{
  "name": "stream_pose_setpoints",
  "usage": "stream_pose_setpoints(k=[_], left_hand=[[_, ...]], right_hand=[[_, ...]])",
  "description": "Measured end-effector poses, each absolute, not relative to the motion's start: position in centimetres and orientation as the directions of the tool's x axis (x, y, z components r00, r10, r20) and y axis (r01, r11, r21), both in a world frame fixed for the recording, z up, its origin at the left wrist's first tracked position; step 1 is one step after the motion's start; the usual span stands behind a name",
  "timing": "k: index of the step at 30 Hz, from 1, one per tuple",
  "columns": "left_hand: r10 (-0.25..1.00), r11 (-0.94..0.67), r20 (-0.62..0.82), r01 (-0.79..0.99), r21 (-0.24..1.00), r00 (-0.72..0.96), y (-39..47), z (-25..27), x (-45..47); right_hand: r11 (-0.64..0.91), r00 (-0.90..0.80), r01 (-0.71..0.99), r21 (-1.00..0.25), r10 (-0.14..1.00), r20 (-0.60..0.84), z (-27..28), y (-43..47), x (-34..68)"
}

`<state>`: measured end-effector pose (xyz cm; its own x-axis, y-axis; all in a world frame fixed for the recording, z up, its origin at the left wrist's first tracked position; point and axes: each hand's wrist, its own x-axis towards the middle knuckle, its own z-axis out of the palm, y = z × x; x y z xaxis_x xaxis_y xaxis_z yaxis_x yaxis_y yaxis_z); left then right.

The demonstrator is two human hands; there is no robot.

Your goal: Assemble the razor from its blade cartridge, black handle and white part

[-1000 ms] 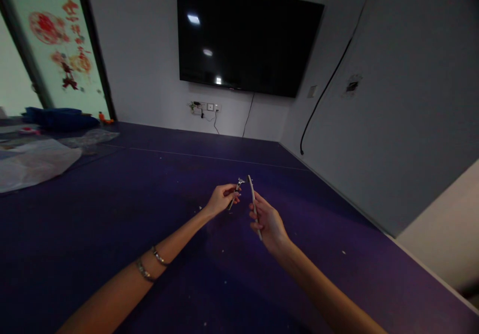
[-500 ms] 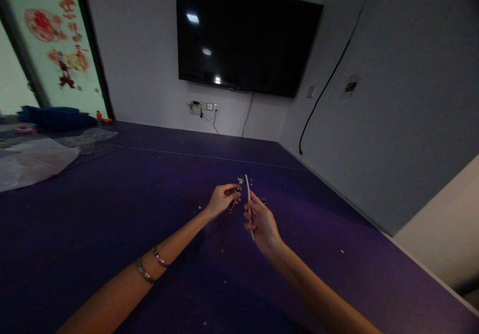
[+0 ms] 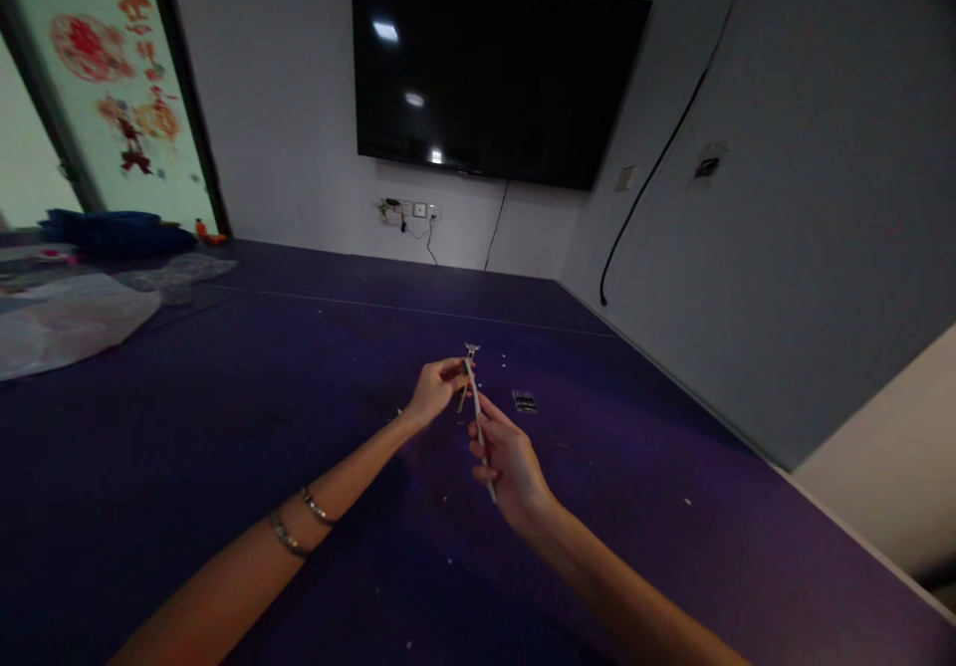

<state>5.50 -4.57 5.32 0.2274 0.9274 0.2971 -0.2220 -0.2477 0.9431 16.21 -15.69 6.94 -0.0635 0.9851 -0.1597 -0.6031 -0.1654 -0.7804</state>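
My left hand (image 3: 433, 393) is pinching a silver-headed tool (image 3: 460, 401); my right hand (image 3: 517, 462) is gripping a pale stick (image 3: 476, 399), its tip overlapping the tool. Both are showing over the purple surface (image 3: 373, 586), a dark square (image 3: 524, 402) lying nearer its right edge. Fingers are hiding the tool's middle; I'm not managing to see whether tool and stick are touching.

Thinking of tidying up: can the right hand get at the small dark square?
Probably yes: the dark square lies near the right hand, nothing visible between them, though that hand holds a pale stick.
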Motion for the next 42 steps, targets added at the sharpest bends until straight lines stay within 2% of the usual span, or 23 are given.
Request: stream_pose_setpoints(k=[2,9,13,16,20,23,26,32,36,42], left_hand=[[0.931,-0.250,0.291,-0.195,0.949,0.221,-4.4,5.4,5.3],[0.902,-0.318,0.317,-0.044,0.947,0.292,-3.9,5.0,5.2],[0.889,-0.361,0.359,-0.047,0.931,0.285,-3.8,4.6,5.2],[0.898,-0.331,0.346,-0.101,0.938,0.272,-4.2,4.6,5.3],[0.912,-0.182,0.250,-0.224,0.957,0.326,-4.9,4.5,5.7],[0.907,-0.141,0.227,-0.252,0.957,0.356,-5.5,4.5,6.1],[0.888,-0.140,0.234,-0.251,0.958,0.397,-6.0,4.5,6.5],[0.877,-0.126,0.221,-0.240,0.963,0.426,-6.6,4.7,6.8],[0.888,-0.134,0.230,-0.254,0.958,0.398,-6.5,4.7,6.8],[0.863,-0.144,0.248,-0.255,0.956,0.441,-6.6,4.5,6.9]], right_hand=[[-0.146,-0.068,-0.580,-0.801,0.989,-0.130,7.0,-16.0,16.1],[0.127,0.054,-0.502,-0.855,0.992,0.116,10.0,-14.3,18.5],[0.230,0.065,-0.436,-0.870,0.972,0.224,10.2,-12.1,20.8],[0.244,0.088,-0.314,-0.917,0.970,0.228,9.1,-10.5,22.5],[0.186,0.078,-0.062,-0.981,0.980,0.181,7.1,-9.1,23.8],[0.157,0.040,0.054,-0.986,0.986,0.159,6.3,-8.9,23.8],[0.197,0.021,0.130,-0.972,0.979,0.202,6.3,-9.0,23.5],[0.227,-0.012,0.201,-0.953,0.973,0.230,5.8,-8.8,24.0],[0.219,0.009,0.207,-0.954,0.974,0.225,5.3,-8.5,24.4],[0.237,-0.004,0.186,-0.953,0.971,0.241,5.1,-8.4,24.1]])
